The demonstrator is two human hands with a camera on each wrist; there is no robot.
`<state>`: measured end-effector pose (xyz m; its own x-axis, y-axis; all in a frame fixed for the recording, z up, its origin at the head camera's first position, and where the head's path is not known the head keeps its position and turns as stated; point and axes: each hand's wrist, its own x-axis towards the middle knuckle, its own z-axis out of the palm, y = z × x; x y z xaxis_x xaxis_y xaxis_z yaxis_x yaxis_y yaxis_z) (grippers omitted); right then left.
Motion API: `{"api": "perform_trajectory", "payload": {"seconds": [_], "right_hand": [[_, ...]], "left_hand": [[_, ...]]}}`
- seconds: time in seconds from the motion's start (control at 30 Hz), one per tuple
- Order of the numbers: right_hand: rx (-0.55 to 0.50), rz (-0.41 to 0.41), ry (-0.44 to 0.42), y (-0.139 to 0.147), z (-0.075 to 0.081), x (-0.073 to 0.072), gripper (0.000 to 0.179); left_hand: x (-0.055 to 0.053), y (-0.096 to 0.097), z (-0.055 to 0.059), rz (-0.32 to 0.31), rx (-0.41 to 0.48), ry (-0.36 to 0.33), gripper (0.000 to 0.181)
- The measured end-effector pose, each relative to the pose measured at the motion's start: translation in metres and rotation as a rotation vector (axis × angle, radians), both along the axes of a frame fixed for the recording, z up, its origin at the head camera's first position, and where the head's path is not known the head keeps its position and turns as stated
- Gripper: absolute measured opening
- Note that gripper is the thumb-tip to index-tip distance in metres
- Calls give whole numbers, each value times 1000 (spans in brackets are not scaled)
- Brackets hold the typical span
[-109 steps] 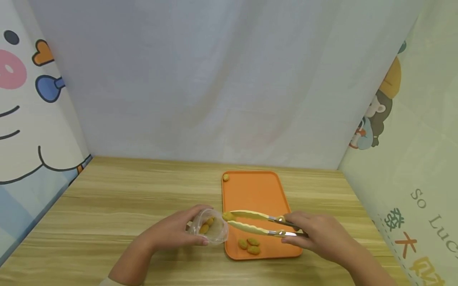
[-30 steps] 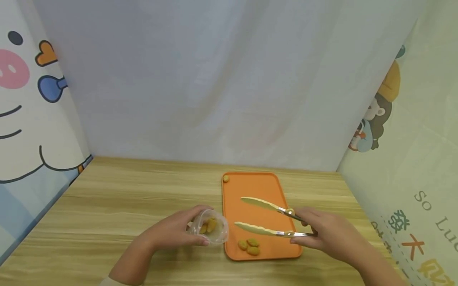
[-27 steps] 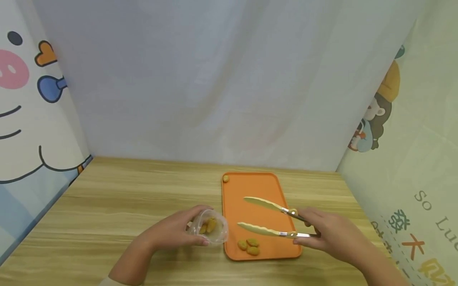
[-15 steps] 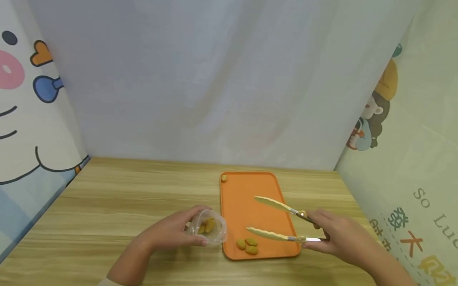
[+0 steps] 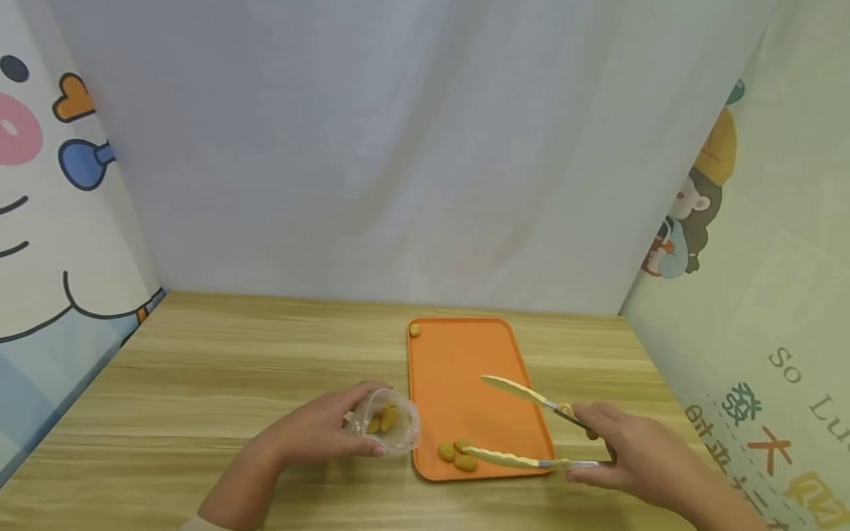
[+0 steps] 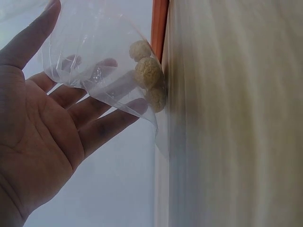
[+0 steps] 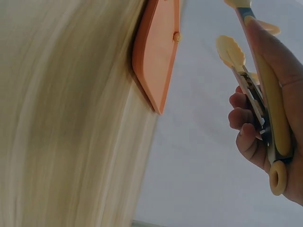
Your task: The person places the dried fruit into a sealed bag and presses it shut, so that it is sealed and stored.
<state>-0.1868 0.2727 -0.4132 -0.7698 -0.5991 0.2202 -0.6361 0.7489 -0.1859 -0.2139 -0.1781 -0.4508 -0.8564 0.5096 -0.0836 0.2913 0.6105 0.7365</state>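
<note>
My left hand [image 5: 319,434] holds a clear plastic bag [image 5: 405,436] with its mouth spread toward the tray. Several golden-brown, nugget-like pieces [image 6: 147,72] lie in the bottom of the bag. In my right hand [image 5: 640,456] are yellow-tipped tongs [image 5: 510,459], their arms spread wide with nothing between them. The lower tong tip overlaps a cluster of three nugget-like pieces [image 5: 466,463] at the near left of the orange tray [image 5: 465,369] in the head view. One more piece [image 5: 415,330] sits in the tray's far left corner.
The tray lies flat on a wood-grain table [image 5: 252,346], right beside the bag. A pale curtain [image 5: 345,162] hangs behind the table. Printed cloths with cartoon figures [image 5: 687,214] stand at both sides.
A piece held at the tongs' tips by the bag's mouth is now inside the bag. The tongs have spread and moved right, then down to the near cluster. The left hand stays put.
</note>
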Motion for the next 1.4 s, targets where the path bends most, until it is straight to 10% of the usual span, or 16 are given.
{"api": "perform_trajectory", "payload": {"seconds": [0.63, 1.4], "right_hand": [[106, -56, -236, -2, -14, 6, 58], [107, 74, -51, -5, -17, 8, 42]], "left_hand": [[0, -1, -1, 1, 4, 1, 77], [2, -1, 2, -20, 20, 2, 75]]}}
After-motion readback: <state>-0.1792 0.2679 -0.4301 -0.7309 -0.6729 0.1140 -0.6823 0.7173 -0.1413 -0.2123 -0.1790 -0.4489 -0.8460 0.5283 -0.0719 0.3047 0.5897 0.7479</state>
